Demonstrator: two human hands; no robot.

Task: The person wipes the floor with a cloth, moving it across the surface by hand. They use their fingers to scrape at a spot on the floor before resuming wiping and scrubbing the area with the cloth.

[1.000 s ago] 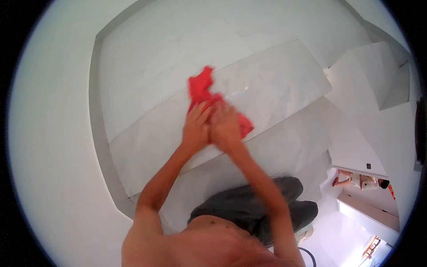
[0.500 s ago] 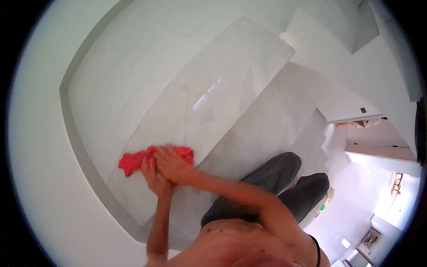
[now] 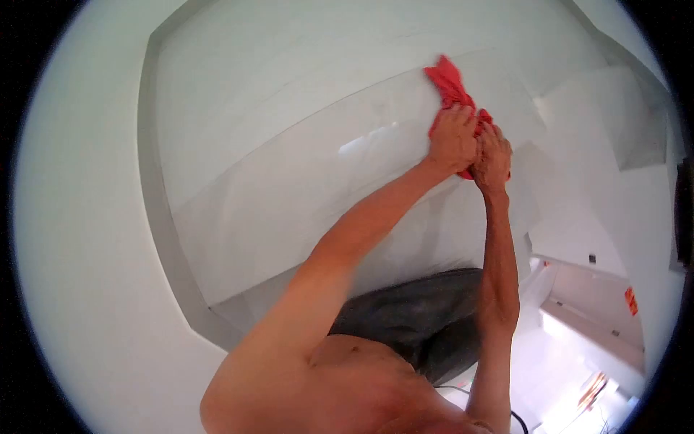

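Observation:
Both of my hands press a crumpled red cloth (image 3: 447, 81) against a glossy white marble stair tread (image 3: 303, 181). My left hand (image 3: 452, 137) lies on the cloth's nearer part, fingers curled over it. My right hand (image 3: 494, 153) sits right beside it, also gripping the cloth, at the tread's far right end. Most of the cloth sticks out beyond my fingers toward the top.
White marble steps (image 3: 499, 217) descend to the lower right. A grey skirting strip (image 3: 155, 217) borders the stairs along a white wall (image 3: 79, 239) on the left. My grey trousers (image 3: 419, 318) show below. A lower floor with furniture (image 3: 600, 318) lies far down at the right.
The cloth and both hands swept from the tread's left end across to its far right end. Before that they were near the tread's middle.

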